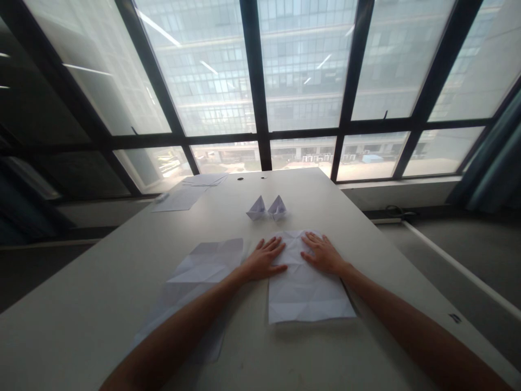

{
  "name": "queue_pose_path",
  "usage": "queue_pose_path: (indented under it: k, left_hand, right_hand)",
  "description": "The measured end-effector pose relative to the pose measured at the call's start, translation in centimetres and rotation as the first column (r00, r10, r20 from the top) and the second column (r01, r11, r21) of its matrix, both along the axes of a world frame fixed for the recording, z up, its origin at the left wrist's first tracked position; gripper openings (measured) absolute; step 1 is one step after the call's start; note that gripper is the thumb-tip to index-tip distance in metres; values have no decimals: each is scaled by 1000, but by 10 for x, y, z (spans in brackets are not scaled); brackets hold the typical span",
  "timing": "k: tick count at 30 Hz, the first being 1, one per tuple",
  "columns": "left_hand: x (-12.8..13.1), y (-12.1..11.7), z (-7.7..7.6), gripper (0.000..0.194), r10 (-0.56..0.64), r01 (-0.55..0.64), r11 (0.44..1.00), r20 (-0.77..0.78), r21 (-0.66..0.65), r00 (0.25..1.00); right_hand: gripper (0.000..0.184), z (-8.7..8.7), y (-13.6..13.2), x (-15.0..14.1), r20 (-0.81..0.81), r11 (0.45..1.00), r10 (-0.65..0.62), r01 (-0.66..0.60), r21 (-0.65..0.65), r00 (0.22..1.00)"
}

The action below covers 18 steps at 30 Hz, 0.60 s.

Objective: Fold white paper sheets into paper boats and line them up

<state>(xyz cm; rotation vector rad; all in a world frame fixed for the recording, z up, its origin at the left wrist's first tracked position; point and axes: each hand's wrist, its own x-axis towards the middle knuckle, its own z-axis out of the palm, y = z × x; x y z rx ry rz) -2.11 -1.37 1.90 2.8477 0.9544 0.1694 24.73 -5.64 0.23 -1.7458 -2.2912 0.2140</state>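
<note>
A creased white sheet of paper lies unfolded on the table in front of me, its near edge lifted slightly. My left hand rests flat at the sheet's left edge, fingers spread, with the fingertips on the paper. On the sheet's upper right lies my right hand, palm down and fingers apart. Neither hand grips anything. Under and beside my left forearm is another creased paper, partly hidden by the arm. Two folded paper boats stand side by side just beyond the hands.
The white table stretches toward tall windows. Several flat sheets of paper lie at its far left. Two round holes show near the far edge. A small dark mark is at the right edge, and curtains hang at the sides.
</note>
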Motion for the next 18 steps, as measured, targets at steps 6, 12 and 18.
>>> queue_pose_path:
  k: [6,12,18]
  left_hand:
    - [0,1,0,83,5,-6,1000,-4,-10,1000]
    - [0,2,-1,82,5,-5,1000,6,-15,1000]
    - [0,1,-2,83,3,-3,1000,1,-14,1000]
  right_hand:
    - [64,-2,1,1,-4,1000,0,0,11,1000]
    - [65,-2,1,2,1,1000,7,-7,10,1000]
    - [64,-1,0,1,-5,1000,8,-8,18,1000]
